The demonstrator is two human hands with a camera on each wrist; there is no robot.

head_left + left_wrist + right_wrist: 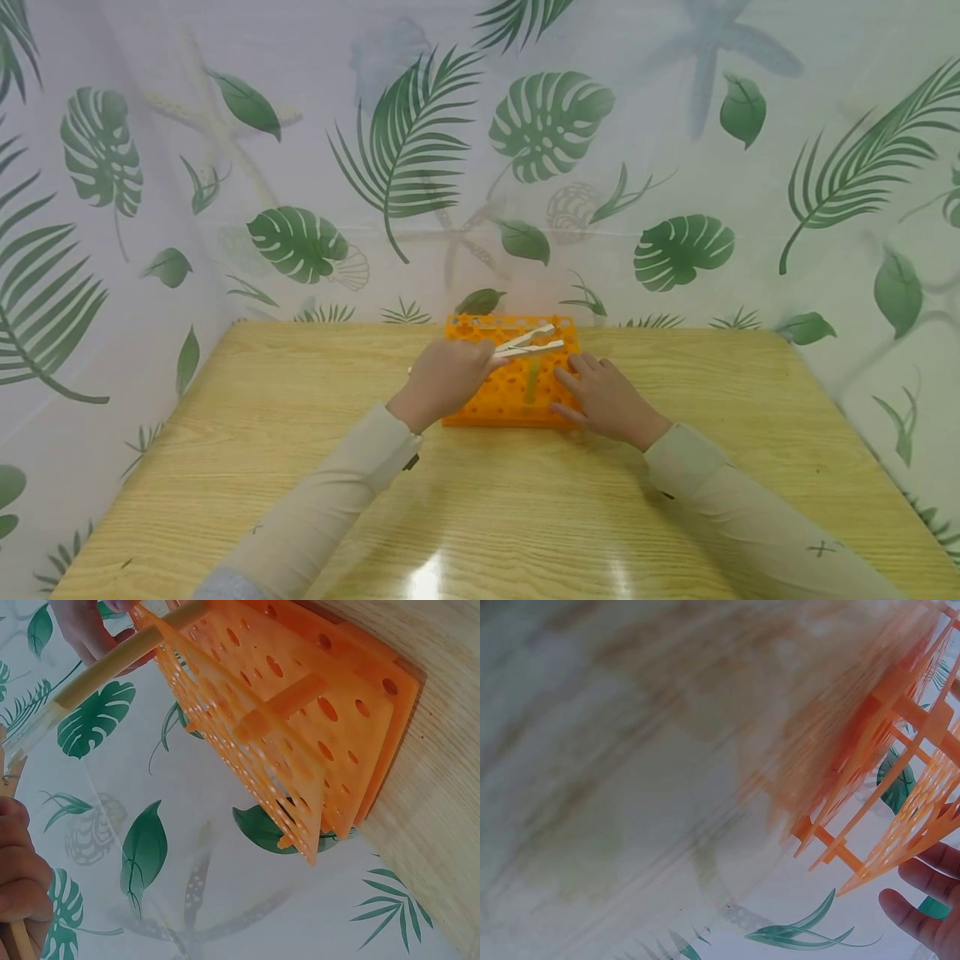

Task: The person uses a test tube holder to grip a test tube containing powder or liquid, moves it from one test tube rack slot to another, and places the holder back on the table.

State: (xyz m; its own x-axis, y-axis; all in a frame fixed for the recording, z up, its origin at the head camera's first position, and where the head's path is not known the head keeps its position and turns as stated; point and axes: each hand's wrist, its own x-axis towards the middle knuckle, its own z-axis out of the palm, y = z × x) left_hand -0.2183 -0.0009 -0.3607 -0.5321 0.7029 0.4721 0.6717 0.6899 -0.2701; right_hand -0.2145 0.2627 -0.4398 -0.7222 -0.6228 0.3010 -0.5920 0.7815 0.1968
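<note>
Orange rack [487,419] on wood-grain table [517,500] | yellowish tube [532,382] stands in it | left hand [450,377] grips pale clamp [527,348], prongs apart, over rack | right hand [613,402], fingers spread, at rack's right edge

White sheet [472,196] hung round 3 sides, covered in green leaves [551,121], faded starfish [714,35] and shells [573,212]. Tabletop's [525,517] yellowish woodgrain, kinda shiny, with 2 glare spots [426,577] up close.
</note>
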